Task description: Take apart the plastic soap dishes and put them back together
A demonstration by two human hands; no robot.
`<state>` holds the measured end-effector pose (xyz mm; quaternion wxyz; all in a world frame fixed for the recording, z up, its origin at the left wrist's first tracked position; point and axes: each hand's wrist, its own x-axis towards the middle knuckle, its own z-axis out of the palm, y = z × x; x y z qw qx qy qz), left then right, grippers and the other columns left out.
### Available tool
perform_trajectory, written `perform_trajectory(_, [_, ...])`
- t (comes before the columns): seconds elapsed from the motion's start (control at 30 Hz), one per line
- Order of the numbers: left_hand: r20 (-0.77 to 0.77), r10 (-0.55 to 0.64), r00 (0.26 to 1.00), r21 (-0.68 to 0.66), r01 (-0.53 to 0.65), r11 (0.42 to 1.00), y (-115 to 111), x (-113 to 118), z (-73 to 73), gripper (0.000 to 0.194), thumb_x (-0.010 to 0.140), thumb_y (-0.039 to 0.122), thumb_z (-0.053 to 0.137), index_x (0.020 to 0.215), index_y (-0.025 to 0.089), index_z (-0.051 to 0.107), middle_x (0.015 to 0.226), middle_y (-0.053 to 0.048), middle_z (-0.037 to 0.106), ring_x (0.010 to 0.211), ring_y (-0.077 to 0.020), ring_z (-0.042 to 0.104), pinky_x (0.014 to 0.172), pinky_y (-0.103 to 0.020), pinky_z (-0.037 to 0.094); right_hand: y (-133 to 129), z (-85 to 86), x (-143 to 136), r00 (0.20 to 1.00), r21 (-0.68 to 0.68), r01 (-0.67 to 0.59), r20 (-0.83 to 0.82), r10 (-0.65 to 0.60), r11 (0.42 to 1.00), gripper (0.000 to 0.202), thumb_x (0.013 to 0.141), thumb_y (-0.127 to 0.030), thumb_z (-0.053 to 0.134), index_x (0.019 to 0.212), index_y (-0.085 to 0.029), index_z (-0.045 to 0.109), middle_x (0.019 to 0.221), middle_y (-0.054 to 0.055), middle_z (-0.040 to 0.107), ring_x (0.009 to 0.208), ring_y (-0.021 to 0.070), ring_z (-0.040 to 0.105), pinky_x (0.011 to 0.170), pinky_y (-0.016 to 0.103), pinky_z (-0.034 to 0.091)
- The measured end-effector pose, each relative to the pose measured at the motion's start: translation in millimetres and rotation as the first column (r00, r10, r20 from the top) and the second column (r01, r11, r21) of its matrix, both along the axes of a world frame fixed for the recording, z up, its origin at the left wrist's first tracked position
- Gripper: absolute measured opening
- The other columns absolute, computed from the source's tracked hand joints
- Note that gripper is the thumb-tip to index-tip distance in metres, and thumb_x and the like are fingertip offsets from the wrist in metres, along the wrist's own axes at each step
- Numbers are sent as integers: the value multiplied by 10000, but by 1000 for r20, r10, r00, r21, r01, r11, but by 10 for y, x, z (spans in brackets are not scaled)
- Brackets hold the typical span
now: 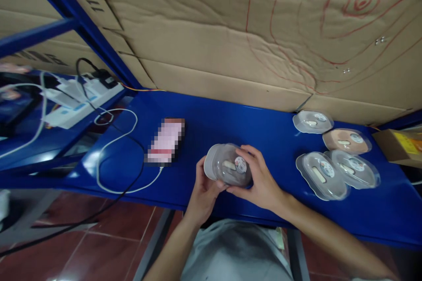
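Observation:
Both hands hold one clear plastic container (227, 164) with a grey item, a small cream-coloured piece and a round sticker, over the front part of the blue table. My left hand (206, 191) grips its lower left side, around a pale flared rim. My right hand (259, 180) wraps round its right side, with fingertips on the top edge and thumb below. More such packages lie to the right: a grey one (313, 121) at the back, a beige one (347, 141), and two overlapping grey ones (325, 175) (358, 169) nearer the front.
A charging phone (166, 142) lies left of the hands on the blue table (250, 125). Cables loop towards a white power strip (84, 105). Cardboard (204, 70) stands along the back. An open cardboard box (395, 147) is at the far right.

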<state>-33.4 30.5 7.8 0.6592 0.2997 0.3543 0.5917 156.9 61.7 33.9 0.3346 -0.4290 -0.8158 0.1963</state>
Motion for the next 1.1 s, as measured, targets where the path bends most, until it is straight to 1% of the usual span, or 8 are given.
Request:
perform_trajectory(0.13, [-13,-68,998,81,69,994,-25,13,-8,772,867,414,860,1472,346,384,1475,-98,600,1317,-265,638,1129,-434,510,45,-57,34,1000,104,-1,0,1,995,949,829,-503,879,1575,-265,343,1516,214,419,1445,405,489,1157,635,497])
perform_trajectory(0.23, [-49,-105,993,59,107,992,-55,27,31,768,914,353,818,1486,369,306,1508,-97,582,1338,-249,637,1143,-419,500,38,-75,15,1000,181,-9,7,8,983,899,854,-463,862,1567,-309,336,1488,183,423,1418,396,510,1123,630,527])
perform_trajectory(0.43, [-104,-80,991,27,84,996,-128,37,61,660,897,338,830,1380,351,381,1386,-60,621,1255,-219,662,1074,-357,523,22,-122,24,1000,235,-15,-12,18,972,882,832,-459,871,1529,-322,347,1453,158,400,1363,386,528,1060,613,568])
perform_trajectory(0.53, [-115,-23,993,50,29,998,-169,9,-40,647,816,447,896,1273,319,456,1229,-37,637,1079,-204,679,958,-327,549,38,-185,58,998,281,-28,-43,42,959,919,738,-478,931,1470,-370,384,1405,116,410,1304,378,553,1045,616,569])
perform_trajectory(0.63, [-84,56,995,36,-53,998,-204,-6,-132,579,853,652,789,1194,281,503,1088,-26,623,957,-191,646,908,-329,546,53,-235,83,995,340,-50,-60,75,939,963,658,-517,973,1423,-407,399,1352,85,419,1255,364,569,1035,610,569])
perform_trajectory(0.8, [14,48,999,-46,-47,998,-259,87,-82,566,939,679,666,1334,316,484,1253,-69,653,1123,-238,668,997,-389,535,28,-266,95,995,391,-76,-28,94,917,906,727,-484,936,1459,-355,419,1349,112,433,1278,380,554,1031,615,578])
perform_trajectory(0.93, [61,45,997,-142,-36,989,-240,169,-25,662,971,727,565,1502,360,417,1434,-100,632,1292,-287,638,1058,-448,522,25,-234,94,994,341,-109,54,97,934,843,780,-386,910,1479,-375,440,1401,118,448,1336,399,546,1069,640,556])
perform_trajectory(1.1, [100,103,990,-139,-88,986,-160,172,-76,636,989,678,575,1523,365,430,1426,-84,653,1334,-287,627,1095,-453,512,94,-112,111,991,145,-131,54,124,981,1097,754,-477,926,1626,-309,280,1497,179,418,1409,423,528,1104,623,555])
